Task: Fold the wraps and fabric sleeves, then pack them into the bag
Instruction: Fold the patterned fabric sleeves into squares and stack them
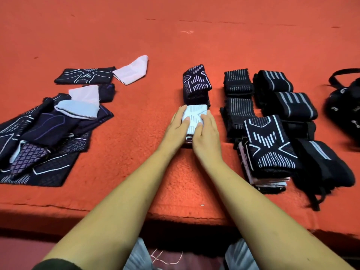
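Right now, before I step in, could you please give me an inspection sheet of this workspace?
Surface: red cloth-covered table.
Job's things: white folded sleeve under the hands; dark folded sleeves just behind it; unfolded pile at left; folded stack and rolled wraps at right; black bag far right, partly cut off.
Clutter: loose thread on the far side.
Hands: left hand and right hand press on the white folded sleeve, fingers fairly straight.
Cables: nothing seen.
Surroundings: grey trousers below the table edge.

head view looks forward and down, close over the red table [194,45].
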The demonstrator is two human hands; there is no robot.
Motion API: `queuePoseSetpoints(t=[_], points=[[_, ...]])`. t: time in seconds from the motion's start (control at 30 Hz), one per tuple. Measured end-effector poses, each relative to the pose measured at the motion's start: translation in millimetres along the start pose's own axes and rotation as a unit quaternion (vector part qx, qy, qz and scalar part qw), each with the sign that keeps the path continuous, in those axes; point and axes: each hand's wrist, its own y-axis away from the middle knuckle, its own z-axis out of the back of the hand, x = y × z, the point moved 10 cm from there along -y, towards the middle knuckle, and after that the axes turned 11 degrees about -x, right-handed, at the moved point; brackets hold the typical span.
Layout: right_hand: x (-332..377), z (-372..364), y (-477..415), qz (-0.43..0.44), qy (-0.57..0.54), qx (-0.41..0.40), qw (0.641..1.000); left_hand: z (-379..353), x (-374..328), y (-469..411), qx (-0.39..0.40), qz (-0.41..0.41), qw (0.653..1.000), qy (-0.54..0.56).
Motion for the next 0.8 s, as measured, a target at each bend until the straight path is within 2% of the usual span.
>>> queuePoseSetpoints(t=[0.23,0.33,0.5,0.6,0.67,0.73,0.8], points=[[-6.8,-10.5,6.2,-0.012,0.026,0.056,0.998,-3.2,8.8,-5.8,0.017,0.045,0.998,-0.051],[6.3,0.7,-3.4,0.005,0.033,0.061,0.998,10.4,-1.0,-2.3,0.015,0.031,0.999,-0.032],[73.4,11.7,-3.1,0.098,0.032,0.032,0.994,95.2,-15.9,6.2,-0.052,0.000,0.998,-0.025],[115.6,-23.7,20.7,0.142,0.012,0.086,0.986,166.7,-11.8,19.6,-0.104,0.028,0.994,-0.013],[132.2,-52.7,41.2,0.145,0.005,0.133,0.980,220.6,-5.9,34.4,-0.148,0.024,0.987,-0.061],[144.6,-80.7,61.6,0.150,0.009,0.177,0.973,268.4,2.5,48.6,-0.174,-0.002,0.971,-0.164],[156.3,-106.6,81.2,0.160,0.016,0.218,0.963,302.0,14.0,63.0,-0.182,-0.033,0.932,-0.313]])
